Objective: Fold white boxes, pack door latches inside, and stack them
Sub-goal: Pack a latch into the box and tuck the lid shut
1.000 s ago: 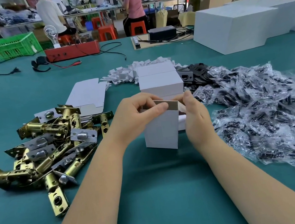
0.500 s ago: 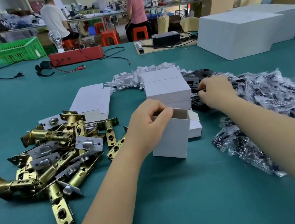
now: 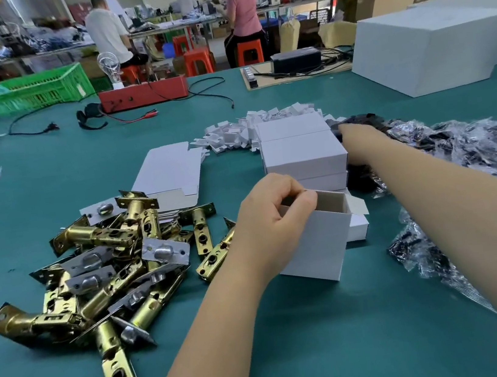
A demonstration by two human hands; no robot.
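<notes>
Head view: the left hand (image 3: 272,217) pinches the top rim of an open white box (image 3: 315,242), fingers curled over the near edge, holding it upright on the green worktop (image 3: 296,357). Behind this open white box stands a stack of closed white boxes (image 3: 301,152). The right hand (image 3: 358,141) reaches past the right side of that stack into a heap of black parts (image 3: 368,122); its fingers are blurred and partly hidden, so I cannot tell whether it grips anything. Right of the open box spreads a pile of clear plastic bags (image 3: 475,156) with dark pieces inside. Left of the open box lies a pile of brass door latches (image 3: 100,257). Behind the latches, left of the stack, lie flat unfolded box blanks (image 3: 168,171). Beyond the stack lies a scatter of small white card pieces (image 3: 245,128).
</notes>
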